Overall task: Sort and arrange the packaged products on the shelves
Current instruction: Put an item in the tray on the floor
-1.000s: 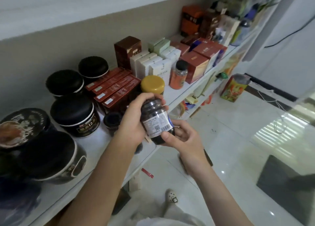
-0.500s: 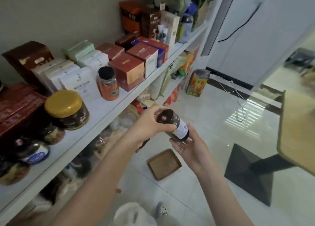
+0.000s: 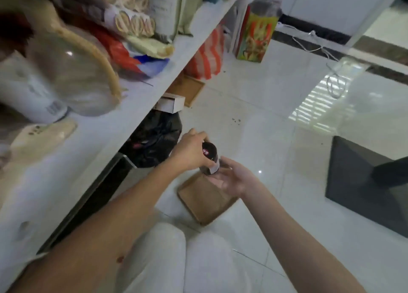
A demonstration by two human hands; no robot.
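Left hand [image 3: 190, 152] grips the dark jar [image 3: 209, 152] at its top; right hand [image 3: 234, 179], fingers relaxed, supports the base from 4 o'clock. Jar axis is near-vertical, with the cardboard tray [image 3: 204, 207] at 6 o'clock.

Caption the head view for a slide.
Left hand grips a dark jar near a cardboard tray; right hand touches the jar's base.

Jar [image 3: 209, 158] between my hands, above cardboard tray [image 3: 205, 204] on floor. My left hand [image 3: 192, 151] grips jar's top from left; my right hand [image 3: 231, 178] beneath it, to right. Shelf [image 3: 106, 142] runs along my left, packets lying on it. Under shelf edge: tied bag [image 3: 154, 138], small box [image 3: 171, 101] beyond it. Tall bag [image 3: 256, 34] on floor far ahead. Table base [image 3: 364, 182] right, well apart from tray.
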